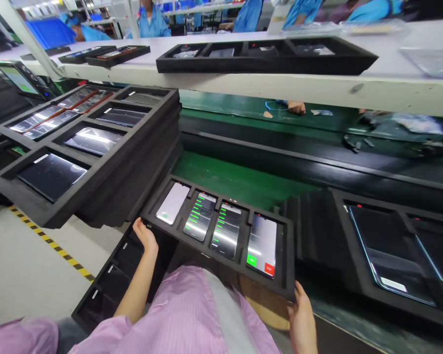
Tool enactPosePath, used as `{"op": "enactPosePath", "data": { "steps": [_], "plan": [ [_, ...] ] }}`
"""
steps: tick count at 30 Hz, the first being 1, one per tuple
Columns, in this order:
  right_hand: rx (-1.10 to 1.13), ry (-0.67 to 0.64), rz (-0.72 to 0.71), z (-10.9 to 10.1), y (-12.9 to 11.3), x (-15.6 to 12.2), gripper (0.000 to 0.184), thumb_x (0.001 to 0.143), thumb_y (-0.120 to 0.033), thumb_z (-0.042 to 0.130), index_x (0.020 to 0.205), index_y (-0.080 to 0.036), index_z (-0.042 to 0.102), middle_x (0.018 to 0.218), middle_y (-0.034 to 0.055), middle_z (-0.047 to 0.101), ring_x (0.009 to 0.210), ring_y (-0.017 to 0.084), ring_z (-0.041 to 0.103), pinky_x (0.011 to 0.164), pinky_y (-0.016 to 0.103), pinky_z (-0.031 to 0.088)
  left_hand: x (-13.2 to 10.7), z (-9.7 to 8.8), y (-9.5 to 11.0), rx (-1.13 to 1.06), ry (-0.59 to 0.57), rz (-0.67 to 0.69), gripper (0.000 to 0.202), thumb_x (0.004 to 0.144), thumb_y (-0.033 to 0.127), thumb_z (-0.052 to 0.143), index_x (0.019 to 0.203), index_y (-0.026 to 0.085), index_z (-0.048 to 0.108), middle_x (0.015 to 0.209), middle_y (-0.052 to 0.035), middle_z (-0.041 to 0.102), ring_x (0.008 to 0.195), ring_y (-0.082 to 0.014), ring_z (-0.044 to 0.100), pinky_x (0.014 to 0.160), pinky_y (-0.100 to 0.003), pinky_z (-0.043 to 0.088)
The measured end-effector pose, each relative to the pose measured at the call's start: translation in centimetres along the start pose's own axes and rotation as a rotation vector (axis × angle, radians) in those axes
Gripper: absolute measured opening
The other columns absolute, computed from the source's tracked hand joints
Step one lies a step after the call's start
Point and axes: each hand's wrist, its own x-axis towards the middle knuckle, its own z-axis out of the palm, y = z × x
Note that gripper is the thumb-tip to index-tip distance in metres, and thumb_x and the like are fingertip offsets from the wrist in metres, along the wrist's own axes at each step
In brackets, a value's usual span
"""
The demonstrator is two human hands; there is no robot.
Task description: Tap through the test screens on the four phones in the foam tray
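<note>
A black foam tray (289, 250) with several smartphones in its slots lies in front of my body, tilted down toward the right. Its leftmost phone (173, 203) shows a white screen. Two middle phones, the left one (198, 221) and the right one (226, 231), show dark screens with green text lines. On the rightmost phone (261, 241) a green and a red button are lit. My left hand (146, 237) grips the tray's near left corner. At the near right corner my right hand (302, 312) is closed on the edge, its fingers partly hidden.
On the left rises a stack of black trays (133, 172) with phones on top. Another tray stack (328, 236) stands right. A white shelf (262, 83) crosses ahead, bearing a long tray (262, 64). Below it runs a dark conveyor (243, 147); a co-worker's hand (296, 107) rests beyond.
</note>
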Motion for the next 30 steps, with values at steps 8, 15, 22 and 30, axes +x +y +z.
{"op": "enactPosePath", "data": {
  "steps": [8, 15, 22, 30],
  "plan": [
    [0.195, -0.150, 0.281, 0.2, -1.5, -0.5, 0.071, 0.064, -0.076, 0.040, 0.121, -0.034, 0.047, 0.122, 0.0074, 0.051, 0.108, 0.031, 0.053, 0.080, 0.048, 0.049, -0.7, -1.2, 3.0, 0.030, 0.096, -0.007, 0.047, 0.089, 0.023, 0.017, 0.130, 0.014, 0.036, 0.135, -0.0141, 0.042, 0.130, -0.0189, 0.033, 0.107, -0.034, 0.028],
    [-0.358, 0.148, -0.305, -0.6, -2.7, -2.0, 0.086, 0.067, -0.067, 0.042, 0.134, -0.013, 0.035, 0.133, 0.0222, 0.039, 0.127, 0.039, 0.033, 0.104, 0.056, 0.025, -2.2, -2.5, 1.1, -0.009, 0.099, -0.030, 0.042, 0.086, 0.023, 0.019, 0.114, 0.013, 0.049, 0.119, -0.0147, 0.053, 0.120, -0.0209, 0.045, 0.103, -0.036, 0.034],
    [-0.577, 0.155, -1.037, 7.0, -1.4, -3.2, 0.051, 0.077, -0.054, 0.037, 0.105, -0.015, 0.054, 0.103, 0.0176, 0.056, 0.101, 0.035, 0.052, 0.087, 0.057, 0.034, -2.8, -4.3, -0.5, -0.055, 0.011, 0.149, 0.039, 0.090, 0.032, 0.023, 0.108, 0.017, 0.054, 0.114, -0.0103, 0.057, 0.113, -0.0185, 0.050, 0.103, -0.035, 0.035],
    [-0.640, 0.426, -1.286, 13.0, -2.1, -2.0, 0.043, 0.084, -0.036, 0.039, 0.119, -0.013, 0.046, 0.105, 0.0159, 0.058, 0.100, 0.028, 0.053, 0.089, 0.053, 0.032, 1.3, -3.7, 3.7, 0.059, -0.377, 0.425, 0.044, 0.085, 0.035, 0.042, 0.124, 0.014, 0.045, 0.131, -0.0152, 0.046, 0.124, -0.0231, 0.042, 0.106, -0.040, 0.030]
  ]
}}
